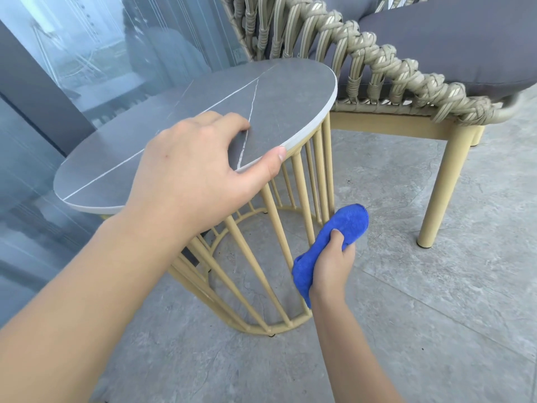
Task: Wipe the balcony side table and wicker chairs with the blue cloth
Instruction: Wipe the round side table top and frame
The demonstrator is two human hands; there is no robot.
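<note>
A round side table [290, 91] with a grey stone top and a cage of yellow metal bars [302, 181] stands in the middle. My left hand [197, 167] grips the near edge of the top, fingers on the surface and thumb against the rim. My right hand [331, 266] holds the folded blue cloth [345, 225] low beside the table's right-hand bars. A wicker chair [374, 56] with a grey cushion [453, 42] stands behind and to the right of the table.
A glass balcony railing [87, 53] runs along the left, close behind the table. The chair's yellow front leg [444, 187] stands on the grey tiled floor [436, 301] to the right of my right hand.
</note>
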